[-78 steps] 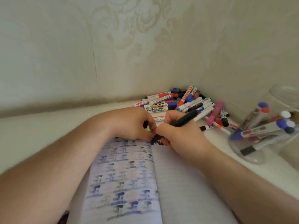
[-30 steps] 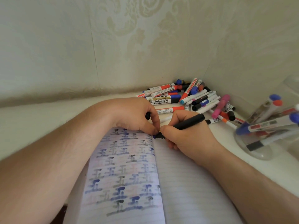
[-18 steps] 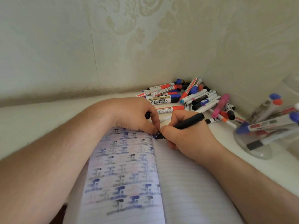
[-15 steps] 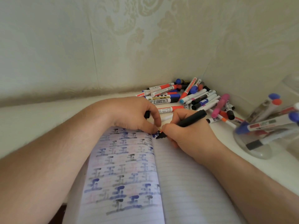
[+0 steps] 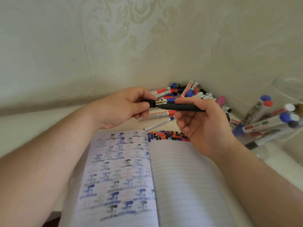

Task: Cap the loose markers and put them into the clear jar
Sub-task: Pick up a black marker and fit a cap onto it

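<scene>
An open lined paper notebook (image 5: 180, 177) lies nearest; behind it, a heap of loose markers (image 5: 185, 94) fills the corner; a clear glass jar (image 5: 278, 122) stands right.

Your right hand (image 5: 203, 123) is no longer pressing the black marker (image 5: 182, 107) to the notebook (image 5: 180, 177); it now holds the marker level in the air. Your left hand (image 5: 126, 107) has come off the page too, pinching the black cap (image 5: 150, 103) right at the marker's tip. A row of coloured dots (image 5: 167, 135) now shows uncovered.
</scene>
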Available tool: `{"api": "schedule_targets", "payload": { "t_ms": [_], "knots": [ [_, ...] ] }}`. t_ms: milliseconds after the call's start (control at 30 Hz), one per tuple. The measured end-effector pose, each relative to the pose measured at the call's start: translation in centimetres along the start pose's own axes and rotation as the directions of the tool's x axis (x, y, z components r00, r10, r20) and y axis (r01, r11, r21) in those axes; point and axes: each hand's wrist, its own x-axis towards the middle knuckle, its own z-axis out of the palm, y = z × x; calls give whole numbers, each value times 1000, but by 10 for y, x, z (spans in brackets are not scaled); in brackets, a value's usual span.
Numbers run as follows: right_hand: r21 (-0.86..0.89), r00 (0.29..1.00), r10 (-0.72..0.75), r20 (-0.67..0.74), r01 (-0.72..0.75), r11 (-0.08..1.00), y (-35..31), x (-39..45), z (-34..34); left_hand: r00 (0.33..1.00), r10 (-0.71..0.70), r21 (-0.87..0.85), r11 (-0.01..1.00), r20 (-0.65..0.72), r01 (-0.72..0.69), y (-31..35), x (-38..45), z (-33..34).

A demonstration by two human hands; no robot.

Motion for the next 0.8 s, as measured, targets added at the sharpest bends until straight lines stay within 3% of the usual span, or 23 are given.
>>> {"api": "schedule_targets", "payload": {
  "t_ms": [200, 300, 367, 433, 500, 567, 800],
  "knots": [
    [-101, 1000, -20, -24, 18, 995, 5, 3, 0, 999, 22, -10, 1000, 30, -21, -1, 0, 5],
    [-254, 993, -114, -17, 106, 961, 6, 4, -2, 1000, 28, -137, 990, 6, -27, -3, 3, 1],
    [-455, 975, -221, 17, 204, 867, 7, 6, -8, 1000, 3, -251, 968, -16, -7, -4, 4, -3],
    [-665, 945, -318, 74, 285, 691, 9, 9, -16, 1000, -26, -280, 960, -11, 22, -5, 4, -5],
    [-794, 921, -360, 151, 329, 511, 12, 10, -20, 1000, -24, -227, 973, 14, 27, -5, 3, -3],
    [-839, 898, -391, 200, 363, 405, 14, 10, -19, 1000, -14, -145, 989, 9, 15, -5, 2, 2],
    [-840, 883, -425, 199, 377, 390, 24, 18, -4, 989, 119, 171, 980, -91, -102, -7, 3, 0]
  ]
}}
